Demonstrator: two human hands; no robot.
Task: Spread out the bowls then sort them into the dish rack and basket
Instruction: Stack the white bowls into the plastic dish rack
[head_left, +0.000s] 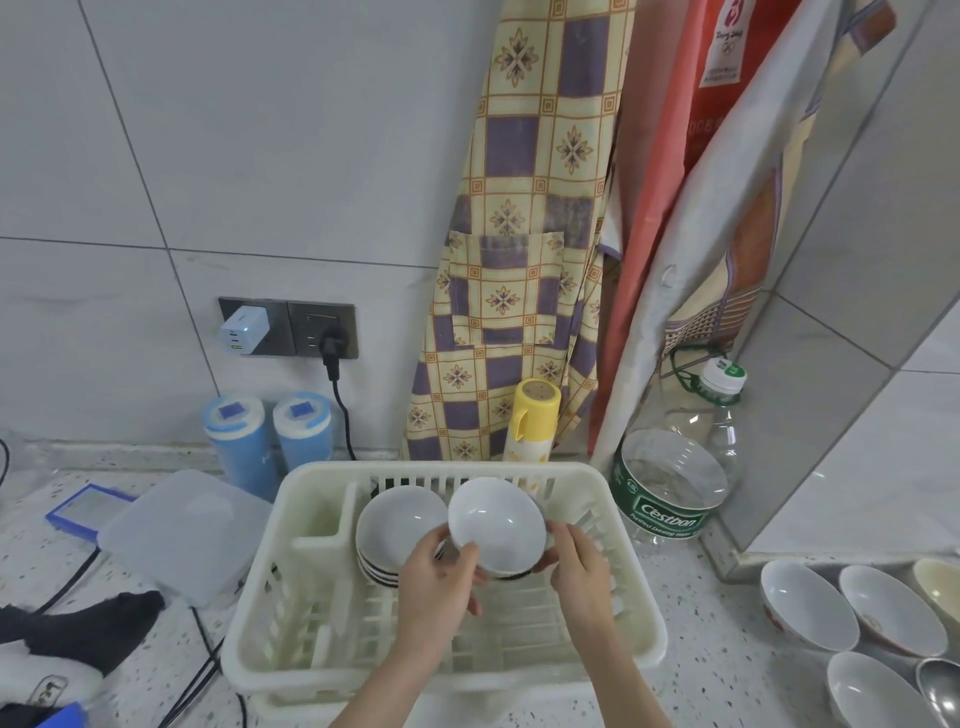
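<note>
Both forearms reached forward over the dish rack (623, 644), left hand (436, 587) and right hand (579, 569) curled round a white bowl (496, 522), bowl held on edge above the rack, opening faced toward the camera, stacked bowls (397, 530) stood tilted just left of it inside the rack.

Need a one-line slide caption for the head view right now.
Both hands, left and right, hold a white bowl over the dish rack, beside stacked bowls already inside.
</note>
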